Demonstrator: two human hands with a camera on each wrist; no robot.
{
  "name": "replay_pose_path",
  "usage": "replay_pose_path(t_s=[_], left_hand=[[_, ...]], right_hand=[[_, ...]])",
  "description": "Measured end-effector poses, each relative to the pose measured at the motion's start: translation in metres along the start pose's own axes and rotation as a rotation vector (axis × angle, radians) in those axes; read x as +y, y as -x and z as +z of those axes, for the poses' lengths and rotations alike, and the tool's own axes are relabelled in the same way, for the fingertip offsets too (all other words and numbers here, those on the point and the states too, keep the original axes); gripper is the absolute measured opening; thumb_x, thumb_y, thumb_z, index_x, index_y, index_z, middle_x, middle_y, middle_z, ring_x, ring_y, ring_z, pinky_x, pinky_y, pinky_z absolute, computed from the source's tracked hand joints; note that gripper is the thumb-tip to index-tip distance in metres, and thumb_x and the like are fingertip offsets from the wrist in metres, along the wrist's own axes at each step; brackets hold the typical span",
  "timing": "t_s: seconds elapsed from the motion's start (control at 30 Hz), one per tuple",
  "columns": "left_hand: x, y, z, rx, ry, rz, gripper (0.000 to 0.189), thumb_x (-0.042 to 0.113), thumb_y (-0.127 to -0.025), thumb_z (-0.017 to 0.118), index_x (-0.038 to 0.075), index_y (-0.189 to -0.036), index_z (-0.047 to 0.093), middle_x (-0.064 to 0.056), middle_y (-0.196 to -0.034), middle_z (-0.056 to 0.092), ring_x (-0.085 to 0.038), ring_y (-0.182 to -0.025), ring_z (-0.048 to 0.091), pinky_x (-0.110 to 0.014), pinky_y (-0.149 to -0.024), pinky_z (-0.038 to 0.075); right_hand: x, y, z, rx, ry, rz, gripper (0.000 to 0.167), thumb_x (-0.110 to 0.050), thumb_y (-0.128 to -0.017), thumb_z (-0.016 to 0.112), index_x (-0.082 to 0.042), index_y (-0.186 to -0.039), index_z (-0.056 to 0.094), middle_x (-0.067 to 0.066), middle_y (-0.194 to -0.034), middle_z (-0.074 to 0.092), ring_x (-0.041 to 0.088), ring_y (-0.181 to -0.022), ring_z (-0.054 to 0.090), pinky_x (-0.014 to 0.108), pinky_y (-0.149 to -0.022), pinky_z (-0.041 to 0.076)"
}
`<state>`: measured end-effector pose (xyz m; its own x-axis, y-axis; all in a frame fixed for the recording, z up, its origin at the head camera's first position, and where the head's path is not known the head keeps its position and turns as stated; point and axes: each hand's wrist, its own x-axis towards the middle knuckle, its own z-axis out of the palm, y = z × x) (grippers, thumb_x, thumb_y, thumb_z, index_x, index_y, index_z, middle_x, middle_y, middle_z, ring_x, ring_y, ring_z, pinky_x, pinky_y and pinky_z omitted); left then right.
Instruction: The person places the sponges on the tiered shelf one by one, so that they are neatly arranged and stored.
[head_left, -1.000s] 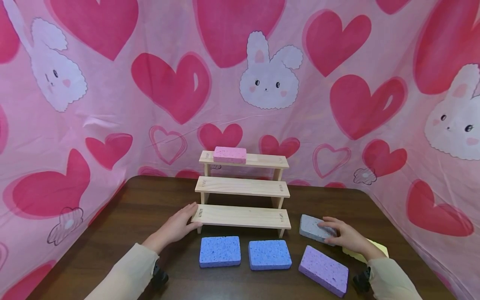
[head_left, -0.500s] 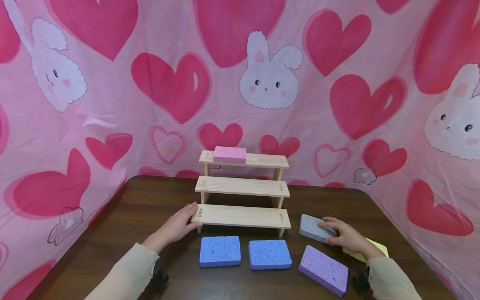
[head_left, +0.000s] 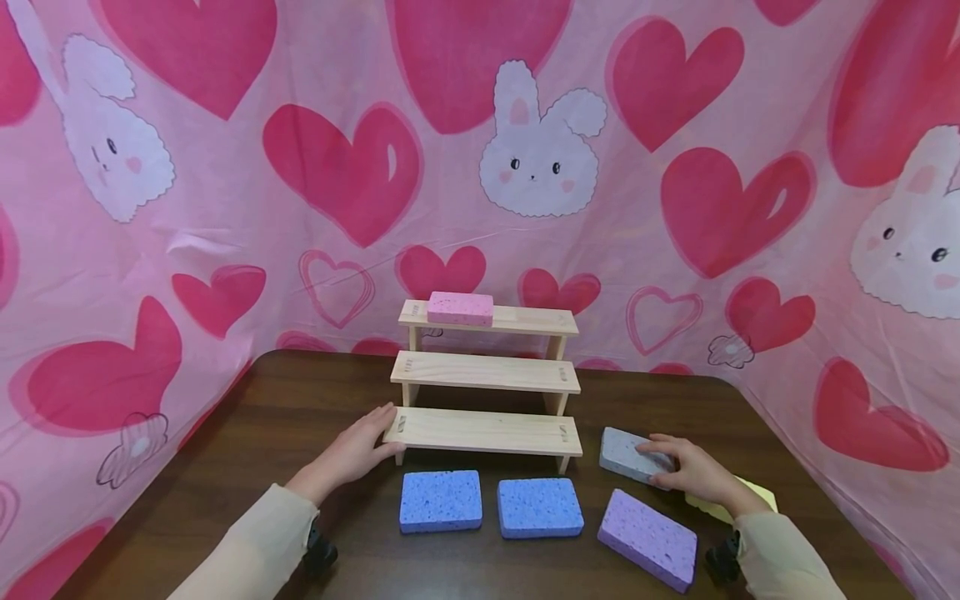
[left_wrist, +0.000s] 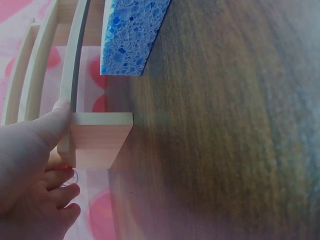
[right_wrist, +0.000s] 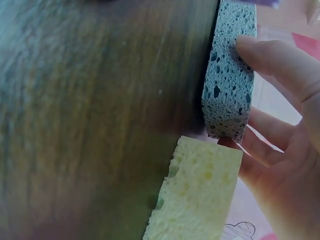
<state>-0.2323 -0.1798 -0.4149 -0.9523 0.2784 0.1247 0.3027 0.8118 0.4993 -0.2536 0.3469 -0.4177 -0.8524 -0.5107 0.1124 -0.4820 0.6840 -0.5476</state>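
Observation:
A three-tier wooden shelf (head_left: 487, 430) stands mid-table. My left hand (head_left: 348, 450) grips the left end of its lowest board, the thumb (left_wrist: 59, 117) along the front edge and the other fingers behind. On the right, my right hand (head_left: 693, 471) holds a light grey-blue sponge (head_left: 626, 454) that lies flat on the table. Its thumb (right_wrist: 260, 52) presses the near side of the grey-blue sponge (right_wrist: 227, 75), with fingers round the far side. A yellow sponge (head_left: 753, 496) lies partly hidden under the right wrist; the right wrist view shows this yellow sponge (right_wrist: 200, 190) close beside the fingers.
A pink sponge (head_left: 460, 309) sits on the top tier, left of centre. Two blue sponges (head_left: 440, 502) lie in a row before the shelf. A purple sponge (head_left: 648, 540) lies slanted at the front right. Behind the brown table (head_left: 300, 392) hangs a pink heart-patterned cloth (head_left: 450, 225).

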Motion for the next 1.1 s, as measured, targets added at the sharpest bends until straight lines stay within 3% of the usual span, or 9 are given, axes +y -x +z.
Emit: replay_pose_path(t_s=[0.33, 0.7, 1.1], left_hand=[[0.0, -0.001, 0.0, -0.009, 0.002, -0.009, 0.067, 0.028, -0.086, 0.065, -0.003, -0.138, 0.037, -0.021, -0.143, 0.033, -0.037, -0.131, 0.027, -0.052, -0.102, 0.026], [0.0, 0.0, 0.0, -0.006, -0.005, -0.005, 0.067, 0.028, -0.086, 0.065, -0.003, -0.138, 0.038, -0.021, -0.142, 0.033, -0.037, -0.131, 0.027, -0.052, -0.102, 0.027], [0.0, 0.0, 0.0, -0.005, -0.004, -0.009, 0.067, 0.028, -0.085, 0.066, -0.003, -0.138, 0.038, -0.021, -0.142, 0.033, -0.038, -0.131, 0.027, -0.053, -0.102, 0.027]], right_hand=[[-0.002, 0.0, -0.004, 0.049, 0.049, -0.059, 0.043, -0.018, -0.077, 0.075, 0.001, -0.114, 0.062, 0.03, -0.119, 0.051, 0.049, -0.109, 0.045, 0.063, -0.083, 0.039], [-0.009, -0.004, -0.017, 0.119, 0.079, -0.091, 0.042, -0.016, -0.076, 0.076, 0.0, -0.112, 0.063, 0.031, -0.117, 0.051, 0.05, -0.106, 0.047, 0.065, -0.079, 0.041], [-0.022, -0.009, -0.033, 0.13, 0.108, -0.066, 0.046, -0.018, -0.078, 0.074, -0.001, -0.118, 0.06, 0.032, -0.122, 0.047, 0.05, -0.109, 0.043, 0.066, -0.081, 0.039]])
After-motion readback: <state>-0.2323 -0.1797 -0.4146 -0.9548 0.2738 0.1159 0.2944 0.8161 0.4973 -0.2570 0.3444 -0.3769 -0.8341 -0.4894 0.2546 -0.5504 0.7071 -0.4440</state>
